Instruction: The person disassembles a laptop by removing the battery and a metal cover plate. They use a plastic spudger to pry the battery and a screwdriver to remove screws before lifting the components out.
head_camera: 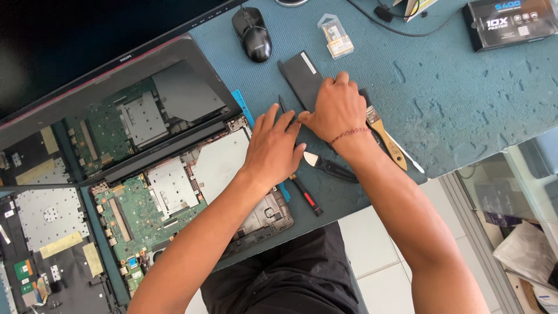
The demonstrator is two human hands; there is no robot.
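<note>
Head-camera footage is taken from above a blue-grey work mat (465, 104) laid over a bench. At the far left, an opened laptop chassis (133, 197) is seen with its bottom cover removed, so that the green motherboard (136, 218) and silver metal shields are exposed; the same parts are mirrored in a dark monitor screen (87, 70) leaning behind it. A blue plastic pry tool (243, 104) is laid along the chassis edge. Further right, the left hand (272, 148) is rested flat with its fingers spread and released, nothing being gripped, over the corner of the chassis and the mat. A small knife with a black handle (328, 167) and a red-and-black screwdriver (307, 196) are partly covered by this hand. Just beside it, the right hand (336, 110) is pressed down on a flat black battery pack (299, 78), which is held against the mat by curled fingers; whether it is truly grasped cannot be told. A black computer mouse (253, 34) is placed above the pack. A small clear packet (335, 36) is set near it. A wooden-handled brush (386, 136) is lying right of the wrist. A dark boxed item (508, 22) is placed at the far right corner.
</note>
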